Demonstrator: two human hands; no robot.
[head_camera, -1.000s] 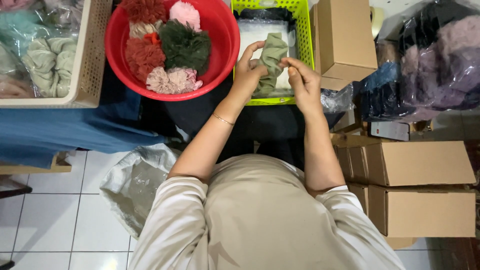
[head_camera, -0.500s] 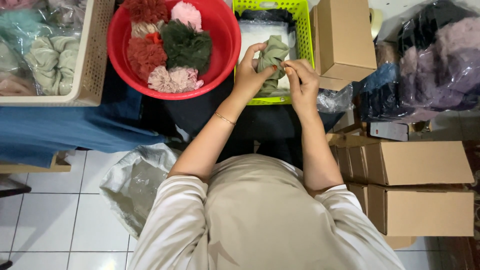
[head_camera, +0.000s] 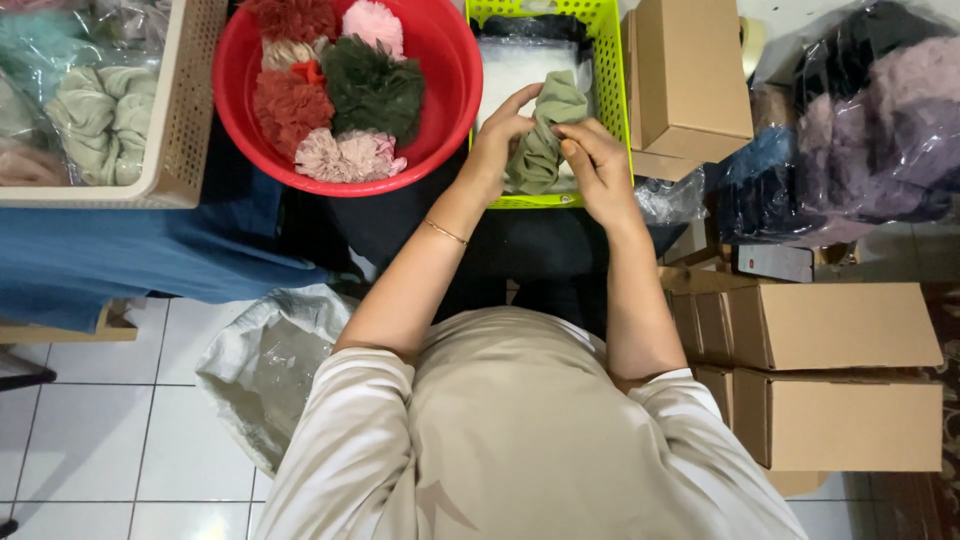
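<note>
Both my hands hold an olive-green cloth piece, bunched and hanging over the front of a lime-green plastic basket. My left hand grips its left side with the fingers curled over the top. My right hand pinches its right edge. A clear plastic bag with white contents lies inside the basket behind the cloth. A thin bracelet circles my left wrist.
A red basin left of the basket holds several fluffy scrunchies in dark green, red and pink. A beige basket with bagged cloth stands far left. Cardboard boxes stack at right; bagged dark and mauve fabric lies upper right. A plastic sack sits on the tiled floor.
The green cloth has been gathered tighter and lifted a little between my hands. My right hand has shifted to its right edge, my left fingers now reach over the top.
</note>
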